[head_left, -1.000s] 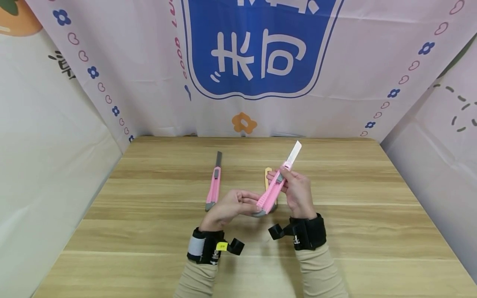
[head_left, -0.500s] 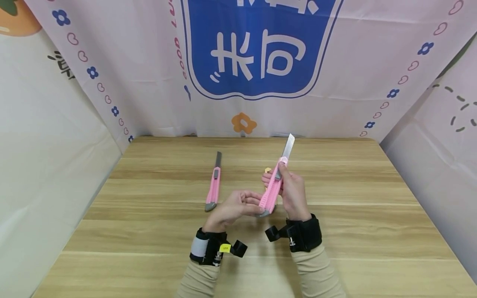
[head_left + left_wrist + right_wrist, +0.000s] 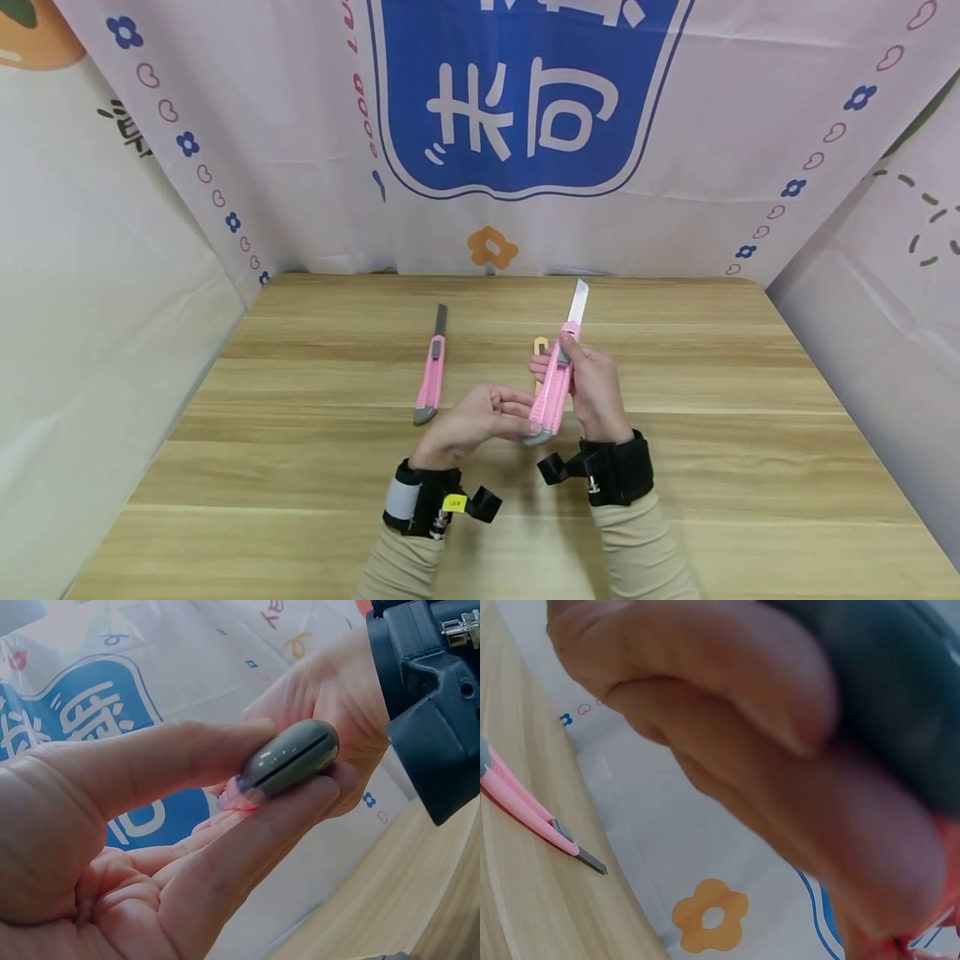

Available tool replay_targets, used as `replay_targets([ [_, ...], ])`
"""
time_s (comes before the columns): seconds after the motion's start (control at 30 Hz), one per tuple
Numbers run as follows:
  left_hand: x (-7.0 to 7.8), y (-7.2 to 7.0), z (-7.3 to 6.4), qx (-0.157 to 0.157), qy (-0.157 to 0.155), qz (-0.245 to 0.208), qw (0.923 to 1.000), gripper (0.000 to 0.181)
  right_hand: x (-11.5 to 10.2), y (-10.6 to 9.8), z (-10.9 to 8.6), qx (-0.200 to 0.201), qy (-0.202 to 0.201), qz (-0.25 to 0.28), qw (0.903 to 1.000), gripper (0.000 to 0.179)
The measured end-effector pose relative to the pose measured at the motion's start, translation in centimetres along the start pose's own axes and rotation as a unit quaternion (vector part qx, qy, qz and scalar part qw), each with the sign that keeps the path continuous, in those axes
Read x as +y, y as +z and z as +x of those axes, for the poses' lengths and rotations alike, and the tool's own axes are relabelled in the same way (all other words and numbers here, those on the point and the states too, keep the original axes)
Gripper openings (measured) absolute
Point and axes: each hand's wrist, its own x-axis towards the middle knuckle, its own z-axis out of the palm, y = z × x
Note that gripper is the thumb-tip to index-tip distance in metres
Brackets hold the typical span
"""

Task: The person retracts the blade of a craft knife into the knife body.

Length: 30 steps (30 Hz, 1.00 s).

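A pink box cutter (image 3: 553,392) with its blade extended is held up over the table by both hands. My right hand (image 3: 598,387) grips its upper body, thumb beside the grey slider. With thumb and fingers, my left hand (image 3: 480,417) pinches the grey end cap (image 3: 296,759), seen close up in the left wrist view. A second pink box cutter (image 3: 431,379) lies to the left, blade out and pointing away. Behind the held cutter and right hand, a yellow cutter (image 3: 540,342) lies mostly hidden. Large blurred fingers (image 3: 742,750) fill much of the right wrist view.
The wooden table (image 3: 300,467) ends at a back edge against a printed white cloth (image 3: 315,225) with a blue emblem. White cloth walls stand on both sides. Each wrist wears a black camera strap (image 3: 618,471).
The held box cutter has swung more upright, its blade tip shifting left and its grey end slightly right. Both hands keep their hold. The box cutter on the left stays put.
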Motion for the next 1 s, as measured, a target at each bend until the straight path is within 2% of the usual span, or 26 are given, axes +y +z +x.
replay_targets([
  [0.23,0.0,0.2,0.0,-0.001,-0.005,0.002,1.0,0.046,-0.2,-0.3,-0.1,-0.035,0.009,0.001,0.9993,0.046],
  [0.4,-0.1,0.0,0.1,0.0,-0.003,-0.001,1.0,0.046,-0.2,-0.1,-0.1,-0.034,0.01,0.007,0.9993,0.037],
  [0.67,0.0,-0.1,0.0,0.001,0.007,-0.009,0.9999,0.046,-0.2,0.2,-0.3,-0.04,0.001,0.002,0.9992,0.046],
  [1.0,0.0,0.9,0.2,0.006,0.012,-0.012,0.9998,0.045,-0.1,0.5,-0.3,-0.031,0.015,0.007,0.9994,0.05],
])
